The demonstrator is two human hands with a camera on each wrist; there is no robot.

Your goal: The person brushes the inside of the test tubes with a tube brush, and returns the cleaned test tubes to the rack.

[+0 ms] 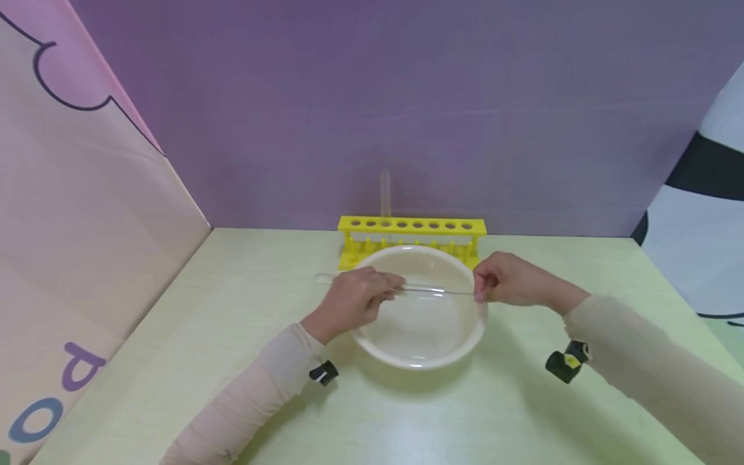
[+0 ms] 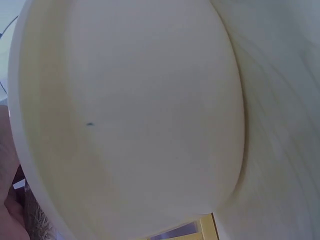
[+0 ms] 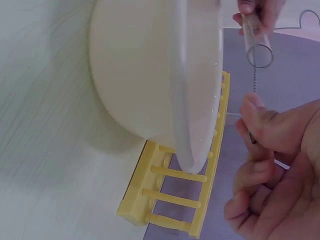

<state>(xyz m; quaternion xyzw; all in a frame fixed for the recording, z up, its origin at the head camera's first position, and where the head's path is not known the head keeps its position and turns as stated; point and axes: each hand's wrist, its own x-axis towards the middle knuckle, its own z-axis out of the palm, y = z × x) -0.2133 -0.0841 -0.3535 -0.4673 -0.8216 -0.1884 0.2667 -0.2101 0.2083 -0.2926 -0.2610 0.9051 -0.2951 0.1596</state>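
Over a white bowl (image 1: 420,363), my left hand (image 1: 356,298) grips a clear glass test tube (image 1: 423,288) lying roughly level, its rounded end pointing left. Out of the tube's open right end runs the twisted wire of a test tube brush (image 3: 255,75). My right hand (image 1: 507,279) pinches that wire between thumb and fingers, near the bowl's right rim. Bristles of the brush (image 2: 38,216) show at the lower left of the left wrist view, beside part of the left hand (image 2: 9,185).
Right behind the bowl stands a yellow test tube rack (image 1: 413,225), with one upright clear tube (image 1: 385,192) in it. A purple backdrop (image 1: 418,116) rises behind the pale table (image 1: 250,284). Dark wrist devices (image 1: 562,367) hang from the sleeves.
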